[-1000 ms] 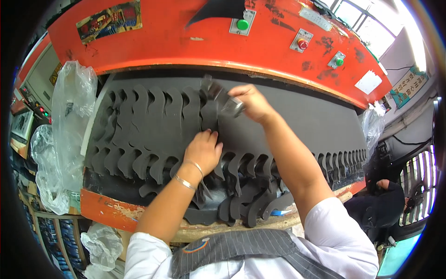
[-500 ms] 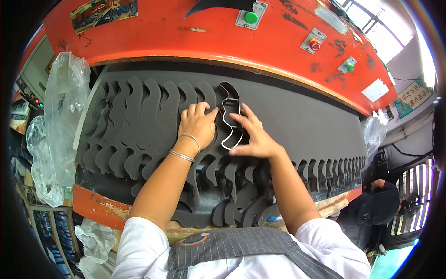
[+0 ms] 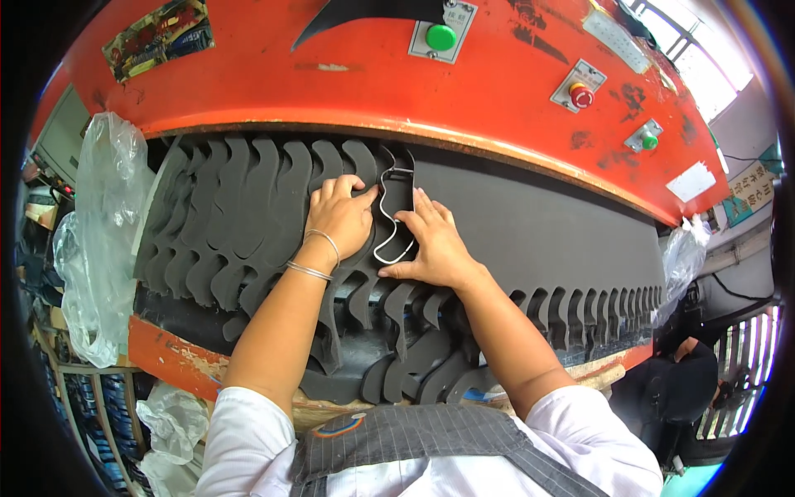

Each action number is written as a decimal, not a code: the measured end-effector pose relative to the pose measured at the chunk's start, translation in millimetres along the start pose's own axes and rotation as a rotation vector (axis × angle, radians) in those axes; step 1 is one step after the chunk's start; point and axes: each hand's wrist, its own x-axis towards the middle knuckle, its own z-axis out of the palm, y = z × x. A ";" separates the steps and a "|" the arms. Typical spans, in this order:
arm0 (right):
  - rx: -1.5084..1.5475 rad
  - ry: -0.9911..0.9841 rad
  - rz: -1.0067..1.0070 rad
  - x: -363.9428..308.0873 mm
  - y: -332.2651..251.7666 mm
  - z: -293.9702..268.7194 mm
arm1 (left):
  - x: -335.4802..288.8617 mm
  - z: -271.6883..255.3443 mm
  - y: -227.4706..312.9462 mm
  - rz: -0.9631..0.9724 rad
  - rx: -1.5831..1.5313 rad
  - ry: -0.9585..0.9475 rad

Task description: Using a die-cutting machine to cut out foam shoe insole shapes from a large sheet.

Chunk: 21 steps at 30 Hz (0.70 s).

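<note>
**Cutter placed where the wavy cuts meet uncut sheet**

A wavy metal cutter [image 3: 391,217] stands on the dark grey sheet [image 3: 530,224], near the middle of the frame. The right hand [image 3: 440,247] is at its right side, fingers spread along the wall and thumb by the lower end; they touch it, but whether they grip firmly I cannot tell. The left hand [image 3: 339,217] lies open on the cut part of the sheet, its fingers apart, holding nothing; the index fingertip is just beside the cutter, and contact is unclear.

Judging by the surface, the work is partway along. Wavy cuts [image 3: 263,170] fill the sheet from the left of the frame up to the cutter. A scalloped edge [image 3: 571,313] runs along the lower side far to the right, so that row looks done. The broad area right of the cutter shows no cuts and appears to be what is left.

Loose curved pieces [image 3: 418,364] lie at the lower middle, near the orange-edged table's rim [image 3: 174,356]. The red machine beam [image 3: 348,95] spans the top.
</note>
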 end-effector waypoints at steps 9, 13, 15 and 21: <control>0.199 0.143 -0.052 -51.3 -15.3 -35.7 | -24.8 -18.1 7.2 -0.125 -0.260 0.123; 0.296 0.942 -0.074 -99.9 57.8 -134.2 | -26.9 -61.5 75.4 -0.088 -0.475 0.210; 0.081 1.274 0.007 -116.5 106.1 -192.1 | -15.5 -90.8 108.2 0.114 -0.485 0.367; -0.184 1.677 0.339 -97.2 185.0 -297.1 | 50.0 -121.5 161.5 0.534 -0.006 0.743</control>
